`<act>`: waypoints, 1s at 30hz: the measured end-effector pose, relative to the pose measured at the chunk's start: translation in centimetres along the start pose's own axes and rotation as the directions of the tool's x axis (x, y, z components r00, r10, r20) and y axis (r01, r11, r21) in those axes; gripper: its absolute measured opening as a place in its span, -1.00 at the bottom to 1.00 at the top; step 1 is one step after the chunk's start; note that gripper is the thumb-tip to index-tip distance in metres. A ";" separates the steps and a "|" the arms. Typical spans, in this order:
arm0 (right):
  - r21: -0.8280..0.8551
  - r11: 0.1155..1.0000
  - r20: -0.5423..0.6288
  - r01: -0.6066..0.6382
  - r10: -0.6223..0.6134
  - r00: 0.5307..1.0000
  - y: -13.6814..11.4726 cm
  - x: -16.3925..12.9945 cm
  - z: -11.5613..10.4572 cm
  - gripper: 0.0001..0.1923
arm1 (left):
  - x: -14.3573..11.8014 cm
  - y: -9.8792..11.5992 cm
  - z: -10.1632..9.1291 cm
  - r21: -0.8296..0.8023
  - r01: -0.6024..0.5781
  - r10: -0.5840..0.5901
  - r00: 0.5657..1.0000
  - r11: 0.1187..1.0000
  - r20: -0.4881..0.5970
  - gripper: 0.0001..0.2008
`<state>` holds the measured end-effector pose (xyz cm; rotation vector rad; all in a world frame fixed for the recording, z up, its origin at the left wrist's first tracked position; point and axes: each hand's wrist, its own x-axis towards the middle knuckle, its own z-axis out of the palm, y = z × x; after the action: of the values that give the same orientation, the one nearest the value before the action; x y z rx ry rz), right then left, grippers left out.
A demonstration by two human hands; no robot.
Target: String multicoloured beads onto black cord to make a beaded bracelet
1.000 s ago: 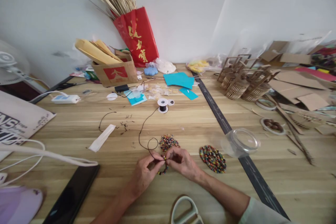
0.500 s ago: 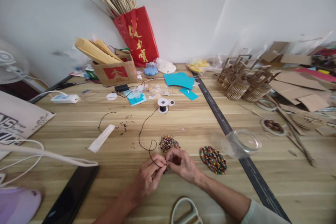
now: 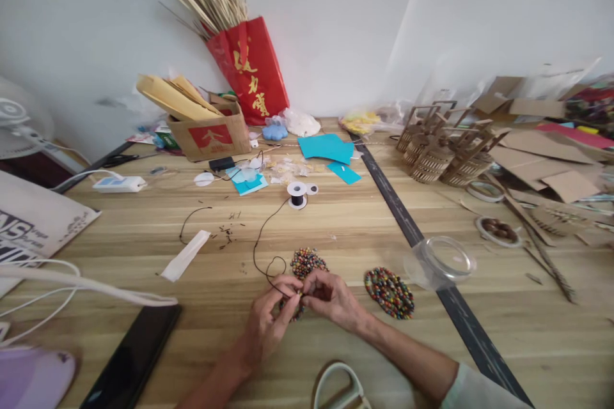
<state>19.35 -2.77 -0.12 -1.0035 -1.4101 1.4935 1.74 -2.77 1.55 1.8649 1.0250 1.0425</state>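
Observation:
My left hand (image 3: 269, 314) pinches a thin black cord (image 3: 258, 244) between thumb and fingertips. That cord loops over the fingers and runs back to a white spool (image 3: 297, 186) wound with black. Tip to tip with it, my right hand (image 3: 333, 299) has thumb and forefinger closed at the dark cord; the exact grip is partly hidden. Multicoloured beads (image 3: 298, 314) show under the left fingers, mostly covered. Just behind the hands lies a heap of colourful beads (image 3: 308, 260). To the right rests a coiled bead string (image 3: 389, 293).
Scissors handles (image 3: 340, 386) lie at the front edge, a black phone (image 3: 132, 358) at front left. A clear round container (image 3: 448, 259) stands right of the bead coil. Cut cord bits (image 3: 229, 236) and a white strip (image 3: 186, 255) lie left. Small woven baskets (image 3: 432, 153) stand back right.
The left fingers have shifted slightly, and the cord loop beside them sits lower and flatter. More beads show beneath the left hand. The right hand stays nearly in place.

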 end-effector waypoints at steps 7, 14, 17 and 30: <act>0.115 0.993 0.052 0.001 -0.007 0.999 0.0 0.2 -0.2 -0.65 | 0.4 -0.7 -0.4 -0.178 0.268 -0.266 0.963 0.947 0.037 -0.75; -0.143 0.987 -0.026 0.067 -0.071 0.997 0.5 0.0 0.0 -0.83 | 0.3 -0.9 -0.3 -0.192 0.226 -0.223 0.974 0.955 0.036 -0.75; -0.351 0.922 0.004 0.162 -0.172 0.985 0.4 -0.3 0.0 -0.92 | 0.4 -0.8 -0.3 -0.208 0.200 -0.200 0.980 0.957 0.021 -0.75; -0.785 0.425 0.278 0.451 -0.410 0.869 -0.9 -1.1 0.1 -0.79 | 0.6 -1.2 0.0 -0.500 0.358 -0.330 0.932 0.788 0.148 -0.65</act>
<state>19.66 -3.79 0.78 -0.9988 -2.2948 0.3705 1.63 -1.79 0.68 1.1997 0.8940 0.9259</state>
